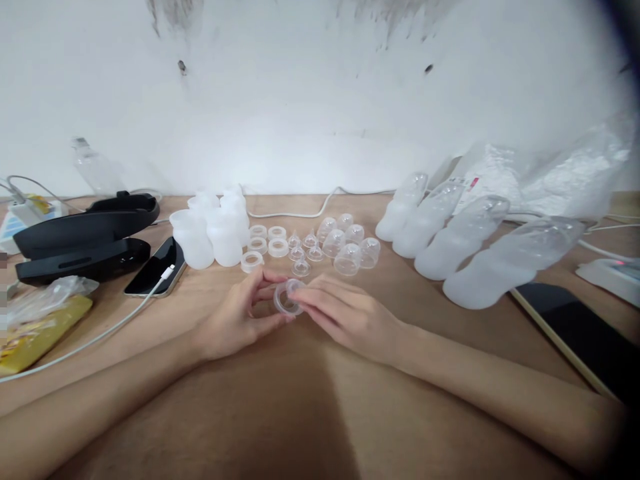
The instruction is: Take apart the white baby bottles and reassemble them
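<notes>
My left hand (240, 310) is curled around a translucent baby bottle collar ring (277, 301), gripping its edge between thumb and fingers. Fingers of my right hand (350, 310) close on a clear teat (296, 285) at the ring's right side; they partly hide it. Just beyond my hands lie several loose collar rings (251, 262), several clear teats (301, 268) and a group of clear dome caps (347, 259). White bottle bodies (227, 240) stand together behind them at the left. Capped bottles (480, 277) form a row on the right.
At the left are a black case (80, 233), a phone (155, 270) with a white cable and a yellow packet (47, 330). A dark device (575, 333) lies right, near my forearm. Plastic bags (545, 173) stand by the wall, and a white cable (300, 215) runs along it.
</notes>
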Tool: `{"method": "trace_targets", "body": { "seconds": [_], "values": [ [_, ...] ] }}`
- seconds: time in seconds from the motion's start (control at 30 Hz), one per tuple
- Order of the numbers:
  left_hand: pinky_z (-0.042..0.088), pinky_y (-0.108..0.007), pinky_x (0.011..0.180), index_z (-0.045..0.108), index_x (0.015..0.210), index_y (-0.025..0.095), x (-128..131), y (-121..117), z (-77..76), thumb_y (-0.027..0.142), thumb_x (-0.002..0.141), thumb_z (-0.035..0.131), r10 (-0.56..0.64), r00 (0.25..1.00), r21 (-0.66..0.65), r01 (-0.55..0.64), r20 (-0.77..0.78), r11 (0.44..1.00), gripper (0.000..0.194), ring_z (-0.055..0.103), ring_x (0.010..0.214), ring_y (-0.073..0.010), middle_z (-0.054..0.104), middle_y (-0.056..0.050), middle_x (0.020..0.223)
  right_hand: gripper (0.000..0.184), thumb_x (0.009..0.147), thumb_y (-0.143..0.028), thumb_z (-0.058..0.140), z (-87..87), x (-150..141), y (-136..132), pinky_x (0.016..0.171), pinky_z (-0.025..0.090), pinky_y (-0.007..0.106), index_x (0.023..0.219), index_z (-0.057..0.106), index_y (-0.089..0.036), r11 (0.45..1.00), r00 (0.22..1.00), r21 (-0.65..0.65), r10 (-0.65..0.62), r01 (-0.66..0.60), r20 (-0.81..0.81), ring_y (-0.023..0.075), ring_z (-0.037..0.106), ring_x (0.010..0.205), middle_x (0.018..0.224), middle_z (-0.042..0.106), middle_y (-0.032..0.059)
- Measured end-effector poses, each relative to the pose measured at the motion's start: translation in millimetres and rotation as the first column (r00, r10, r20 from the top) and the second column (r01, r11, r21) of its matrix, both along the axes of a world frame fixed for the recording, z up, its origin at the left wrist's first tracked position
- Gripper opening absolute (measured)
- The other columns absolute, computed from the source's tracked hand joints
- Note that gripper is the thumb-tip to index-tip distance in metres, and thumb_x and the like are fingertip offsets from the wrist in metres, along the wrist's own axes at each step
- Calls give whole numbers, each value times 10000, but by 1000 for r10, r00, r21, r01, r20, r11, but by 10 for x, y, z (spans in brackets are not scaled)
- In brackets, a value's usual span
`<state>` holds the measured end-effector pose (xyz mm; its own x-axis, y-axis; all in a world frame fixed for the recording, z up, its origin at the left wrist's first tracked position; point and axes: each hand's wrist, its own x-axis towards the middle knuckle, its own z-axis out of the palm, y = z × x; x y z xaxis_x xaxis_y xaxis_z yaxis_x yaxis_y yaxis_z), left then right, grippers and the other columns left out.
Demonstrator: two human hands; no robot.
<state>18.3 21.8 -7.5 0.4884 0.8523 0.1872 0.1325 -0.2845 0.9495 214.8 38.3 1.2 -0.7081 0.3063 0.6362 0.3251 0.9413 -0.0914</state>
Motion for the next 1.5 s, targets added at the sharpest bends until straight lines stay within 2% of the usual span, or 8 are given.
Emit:
{"method": "trace_targets", "body": {
  "seconds": [0.17,0.3,0.37,0.5,0.57,1.03,1.2,1.5],
  "values": [
    [468,-401,916,396,1012,202,-1,11,-13,192,789,565,2,999,104,2,-44,995,280,493,1144,-215,506,-89,1226,218,868,-118,390,16,-26,-23,764,500,309,1007,557,-135,991,994,-96,95,-90,57,155,536,889,962,576,93],
    [473,-403,901,395,981,206,-16,19,-41,199,774,597,20,1000,133,-18,-15,991,289,532,1095,-203,527,-81,1192,169,858,-206,440,-3,-33,-62,688,513,292,986,547,-182,929,992,-370,-52,5,-116,137,542,832,999,492,80],
    [464,-400,907,411,971,208,-26,16,-44,202,770,608,25,998,183,-12,-65,983,281,538,1081,-195,539,-71,1180,185,851,-263,466,-31,-46,-59,668,521,291,1024,488,-200,808,970,-588,-163,27,-181,129,555,788,987,508,65],
    [371,-399,992,448,964,208,-30,7,-13,217,786,597,80,977,342,-8,-197,940,232,451,1172,-192,529,-61,1208,266,850,-325,452,-86,-92,-3,504,520,233,1083,391,-211,410,947,-897,-191,-163,-259,87,580,606,941,556,39],
    [339,-393,1011,446,981,209,-19,5,11,227,790,592,102,967,387,-4,-235,922,241,410,1204,-189,492,-61,1249,280,825,-310,490,-93,-114,24,438,498,199,1069,419,-193,327,935,-927,-231,-186,-269,84,586,578,902,562,33],
    [428,-236,554,541,803,157,113,72,33,295,842,468,186,931,136,-150,-314,979,161,544,632,-126,578,0,679,153,830,-311,450,-77,-199,-94,278,373,113,875,503,-175,475,932,-880,-326,17,-158,58,585,465,836,498,5],
    [433,-242,570,514,779,160,144,88,-10,291,823,495,181,952,101,-160,-246,982,140,540,641,-127,562,3,677,84,804,-245,491,-120,-195,-49,296,375,110,814,523,-168,548,919,-836,-338,18,-202,12,539,416,821,433,-21],
    [479,-286,729,483,856,170,104,131,-111,227,734,628,116,993,-105,-112,33,988,197,599,819,-152,609,-21,865,177,746,-197,557,-136,-105,0,521,542,227,892,458,-210,513,921,-857,-313,-42,-233,117,611,675,857,560,8]
  ]
}}
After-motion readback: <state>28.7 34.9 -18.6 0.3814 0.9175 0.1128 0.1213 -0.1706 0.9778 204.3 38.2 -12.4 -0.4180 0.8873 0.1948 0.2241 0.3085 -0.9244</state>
